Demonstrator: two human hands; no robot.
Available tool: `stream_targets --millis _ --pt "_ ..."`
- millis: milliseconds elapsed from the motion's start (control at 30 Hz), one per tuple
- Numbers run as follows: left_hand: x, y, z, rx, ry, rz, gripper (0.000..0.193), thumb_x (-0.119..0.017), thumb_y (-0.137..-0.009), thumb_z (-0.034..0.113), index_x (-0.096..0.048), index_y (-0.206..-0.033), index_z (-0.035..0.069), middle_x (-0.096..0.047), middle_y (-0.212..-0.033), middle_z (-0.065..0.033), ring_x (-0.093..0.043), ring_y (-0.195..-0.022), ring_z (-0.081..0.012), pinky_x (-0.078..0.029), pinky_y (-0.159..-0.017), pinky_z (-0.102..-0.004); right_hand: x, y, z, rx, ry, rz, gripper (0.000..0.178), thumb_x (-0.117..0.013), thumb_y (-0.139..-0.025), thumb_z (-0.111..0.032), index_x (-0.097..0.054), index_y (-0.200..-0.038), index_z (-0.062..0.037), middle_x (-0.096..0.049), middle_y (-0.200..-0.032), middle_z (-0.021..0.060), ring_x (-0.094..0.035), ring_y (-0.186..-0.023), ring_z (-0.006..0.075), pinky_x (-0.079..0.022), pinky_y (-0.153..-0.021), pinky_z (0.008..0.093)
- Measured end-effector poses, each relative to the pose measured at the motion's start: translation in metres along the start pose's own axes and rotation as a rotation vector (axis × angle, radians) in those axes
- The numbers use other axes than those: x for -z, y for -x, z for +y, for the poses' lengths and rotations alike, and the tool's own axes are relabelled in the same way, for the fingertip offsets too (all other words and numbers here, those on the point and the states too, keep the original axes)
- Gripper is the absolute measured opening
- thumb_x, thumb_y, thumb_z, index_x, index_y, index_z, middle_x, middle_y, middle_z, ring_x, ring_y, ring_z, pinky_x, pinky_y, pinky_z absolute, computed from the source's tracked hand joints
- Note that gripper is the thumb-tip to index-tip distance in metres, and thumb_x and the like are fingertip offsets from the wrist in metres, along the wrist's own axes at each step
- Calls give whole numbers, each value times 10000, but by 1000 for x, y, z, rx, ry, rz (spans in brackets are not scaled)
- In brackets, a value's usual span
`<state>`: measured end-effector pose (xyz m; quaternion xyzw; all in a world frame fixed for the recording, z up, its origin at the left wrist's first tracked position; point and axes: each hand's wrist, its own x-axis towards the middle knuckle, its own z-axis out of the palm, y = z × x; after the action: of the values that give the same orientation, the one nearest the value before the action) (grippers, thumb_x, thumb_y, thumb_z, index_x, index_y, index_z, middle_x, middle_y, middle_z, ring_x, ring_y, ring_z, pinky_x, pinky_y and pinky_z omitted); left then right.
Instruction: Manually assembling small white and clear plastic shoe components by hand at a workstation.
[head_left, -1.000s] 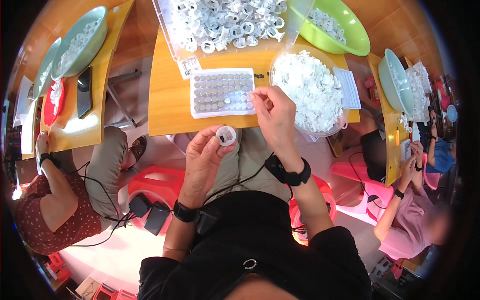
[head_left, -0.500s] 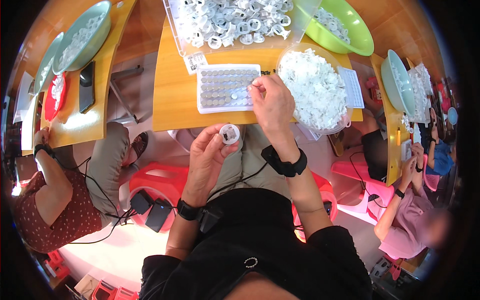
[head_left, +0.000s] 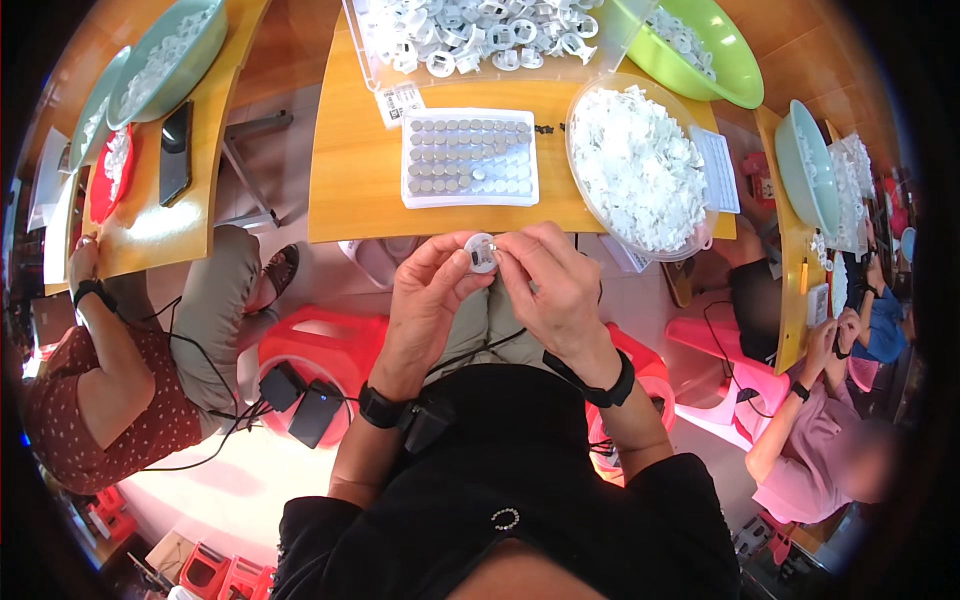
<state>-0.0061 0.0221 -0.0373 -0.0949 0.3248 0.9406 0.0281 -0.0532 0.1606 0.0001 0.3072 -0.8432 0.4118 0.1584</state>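
In front of my lap, my left hand (head_left: 425, 295) pinches a small round white plastic housing (head_left: 481, 252) with a dark slot in its face. My right hand (head_left: 558, 285) is closed at the housing's right edge. Between its thumb and fingertips sits a small shiny button cell (head_left: 494, 248), mostly covered by the fingers. Beyond the hands on the table lies a white tray (head_left: 470, 203) with rows of silvery button cells (head_left: 440, 154); several pockets at its right side hold none.
A clear oval tub (head_left: 572, 165) of white plastic pieces stands right of the tray. Behind are a clear bin (head_left: 372, 75) of white ring-shaped parts and a green basin (head_left: 735, 70). People sit at side tables (head_left: 185, 240). Red stools (head_left: 325, 335) and black cables lie around me.
My right hand has left the cell tray and come down to the housing in my left hand. My left hand has moved slightly right and up.
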Motion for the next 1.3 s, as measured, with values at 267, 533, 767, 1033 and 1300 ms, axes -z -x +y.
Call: stream_targets --millis 267,533,767,1033,1300 --pt "0 2 -4 -16 -111 30 210 -551 -887 102 -576 -1073 8 -605 -1043 -62 -582 -934 -123 -504 -781 -267 -1 7 1 11 5 -56 150 -615 -722 18 -591 -860 -35 -534 -747 70 -564 -575 244 -448 -479 327" --pt "1 3 -3 -6 -156 35 197 -559 -880 84 -585 -1054 -6 -613 -1019 -76 -592 -908 -132 -512 -761 -274 4 5 5 -142 -204 -132 156 -618 -726 13 -595 -875 -28 -546 -756 80 -569 -600 268 -449 -510 340" --pt "2 3 -4 12 -174 46 189 -560 -877 76 -594 -1042 -8 -613 -1013 -75 -590 -899 -130 -512 -760 -270 7 1 2 2 27 -251 116 -631 -736 15 -595 -841 -22 -565 -774 88 -577 -608 233 -463 -523 298" --pt "1 0 1 46 -205 -75 186 -556 -877 70 -600 -1041 -5 -616 -1004 -65 -596 -887 -127 -514 -755 -269 12 -3 15 -594 -552 -278 122 -655 -729 -8 -553 -796 -11 -550 -687 40 -522 -536 112 -399 -470 228" --pt "8 -1 6 20 39 -24 183 -526 -893 73 -586 -1056 15 -617 -1026 -82 -608 -906 -151 -535 -763 -288 -20 -44 32 -133 -91 2 75 -646 -770 -20 -624 -842 -30 -571 -728 50 -549 -564 143 -427 -506 244"
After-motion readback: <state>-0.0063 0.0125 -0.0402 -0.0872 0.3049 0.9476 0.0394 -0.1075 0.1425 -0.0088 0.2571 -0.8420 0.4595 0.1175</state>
